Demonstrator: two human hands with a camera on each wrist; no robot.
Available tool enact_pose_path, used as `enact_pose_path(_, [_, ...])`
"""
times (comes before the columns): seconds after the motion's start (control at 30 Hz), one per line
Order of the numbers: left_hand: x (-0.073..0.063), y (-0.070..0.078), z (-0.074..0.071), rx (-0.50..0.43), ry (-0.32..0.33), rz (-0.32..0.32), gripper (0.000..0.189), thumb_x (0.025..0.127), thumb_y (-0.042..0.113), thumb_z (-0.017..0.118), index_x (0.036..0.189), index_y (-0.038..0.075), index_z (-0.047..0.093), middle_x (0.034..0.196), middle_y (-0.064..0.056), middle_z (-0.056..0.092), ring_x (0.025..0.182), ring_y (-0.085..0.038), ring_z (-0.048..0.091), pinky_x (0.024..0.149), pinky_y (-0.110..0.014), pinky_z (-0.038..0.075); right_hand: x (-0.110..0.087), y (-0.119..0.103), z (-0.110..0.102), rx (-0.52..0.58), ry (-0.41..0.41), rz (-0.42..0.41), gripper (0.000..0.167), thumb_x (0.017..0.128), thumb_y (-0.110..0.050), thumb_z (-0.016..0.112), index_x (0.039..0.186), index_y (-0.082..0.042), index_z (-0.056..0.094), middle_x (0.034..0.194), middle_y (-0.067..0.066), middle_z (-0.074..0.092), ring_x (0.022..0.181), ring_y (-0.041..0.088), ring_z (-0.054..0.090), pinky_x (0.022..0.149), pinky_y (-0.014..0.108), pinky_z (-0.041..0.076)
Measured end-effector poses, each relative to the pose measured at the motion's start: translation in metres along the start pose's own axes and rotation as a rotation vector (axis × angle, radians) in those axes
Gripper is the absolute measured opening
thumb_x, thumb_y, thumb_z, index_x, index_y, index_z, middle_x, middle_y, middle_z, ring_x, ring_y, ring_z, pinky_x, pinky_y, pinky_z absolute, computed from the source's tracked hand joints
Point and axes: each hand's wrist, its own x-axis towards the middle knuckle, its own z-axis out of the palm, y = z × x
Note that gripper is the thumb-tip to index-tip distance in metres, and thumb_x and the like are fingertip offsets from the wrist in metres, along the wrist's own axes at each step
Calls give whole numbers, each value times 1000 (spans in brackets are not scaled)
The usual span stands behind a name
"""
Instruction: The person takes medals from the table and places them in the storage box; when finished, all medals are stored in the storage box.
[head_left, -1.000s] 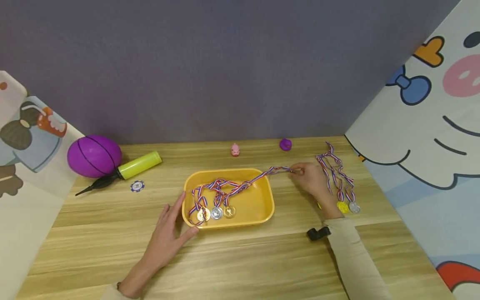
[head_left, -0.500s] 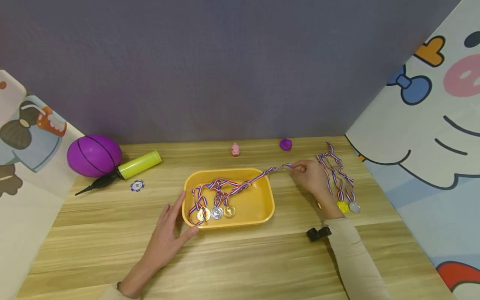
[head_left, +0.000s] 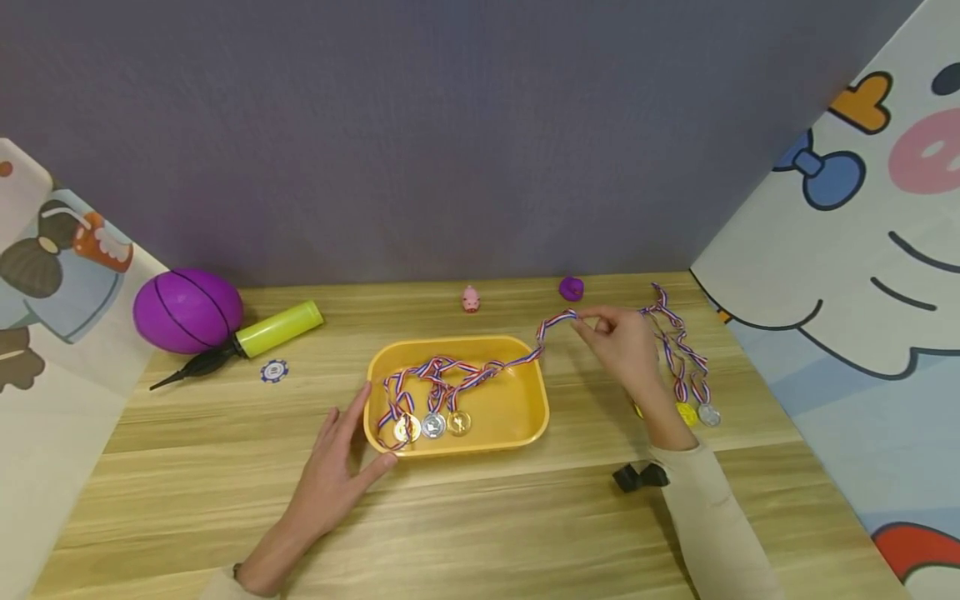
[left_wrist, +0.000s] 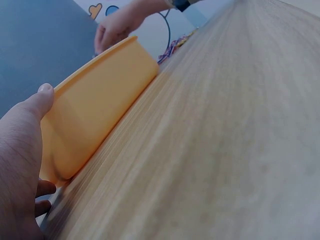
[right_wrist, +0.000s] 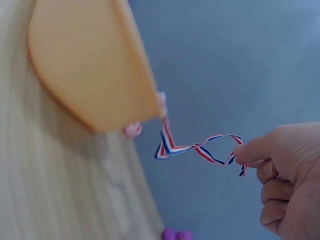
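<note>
A yellow plastic tray point(head_left: 510, 417) stands on the wooden table, with a silver medal point(head_left: 432, 426) between two gold ones inside, their striped ribbons tangled together. My left hand point(head_left: 330, 479) rests spread at the tray's near left corner, thumb on the front side and fingers along the left wall. To the right of the tray, my right hand point(head_left: 622, 346) pinches the end of a medal ribbon point(head_left: 517, 361) between thumb and forefinger. In the right wrist view the ribbon point(right_wrist: 172, 149) hangs slack, sagging from the fingers back over the tray's rim.
More medals point(head_left: 686, 413) with ribbons lie right of my right forearm, partly covered by it. At the back sit a pink pig toy point(head_left: 470, 299) and a purple duck toy point(head_left: 572, 289). Left are a purple ball point(head_left: 189, 312), a yellow hand pump point(head_left: 277, 331) and a poker chip point(head_left: 274, 372).
My right hand has risen and shifted slightly toward the back, lifting the ribbon's end; the ribbon has gone from taut to slack. My left hand and the tray have stayed in place.
</note>
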Motion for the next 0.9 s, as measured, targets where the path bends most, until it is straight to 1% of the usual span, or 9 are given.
enact_pose_path(0.27, [0, 0, -1, -4, 2, 8, 102, 101, 49, 78, 179, 40, 14, 178, -19, 35, 161, -67, 17, 120, -91, 19, -9, -38, -7, 143, 70, -53, 10, 96, -9, 89, 105, -4, 89, 57, 0, 49, 50, 3, 28, 46, 21, 20])
enact_pose_path(0.37, [0, 0, -1, -2, 3, 6, 102, 101, 49, 79, 179, 40, 14, 178, -18, 35, 160, -67, 17, 120, -91, 20, -15, -50, -4, 187, 61, -77, 9, 95, -8, 89, 104, -6, 89, 57, -1, 49, 50, 3, 29, 46, 20, 19])
enact_pose_path(0.47, [0, 0, -1, -1, 2, 0, 102, 101, 49, 78, 179, 40, 13, 178, -19, 35, 160, -67, 17, 118, -92, 20, -19, -58, 3, 218, 26, -83, 9, 95, -8, 89, 104, -7, 89, 58, -3, 50, 51, 3, 31, 46, 21, 22])
enact_pose_path(0.67, [0, -1, 0, -7, 0, 0, 102, 102, 49, 78, 179, 40, 13, 178, -19, 34, 161, -67, 16, 119, -92, 18, -24, -57, 22, 178, -42, -110, 10, 94, -10, 91, 103, -10, 90, 58, -6, 49, 53, 4, 34, 49, 22, 28])
enact_pose_path(0.8, [1, -1, 0, -13, 7, 16, 103, 101, 48, 80, 180, 39, 15, 178, -18, 36, 161, -66, 17, 124, -88, 17, -26, -54, 35, 138, -86, -134, 10, 94, -11, 91, 104, -11, 90, 58, -8, 49, 52, 5, 38, 50, 24, 31])
enact_pose_path(0.9, [1, -1, 0, -13, 13, 27, 103, 100, 47, 81, 180, 37, 16, 178, -18, 37, 161, -65, 19, 127, -85, 16, -29, -51, 43, 108, -127, -157, 10, 95, -11, 90, 105, -10, 90, 58, -9, 50, 52, 5, 39, 50, 24, 32])
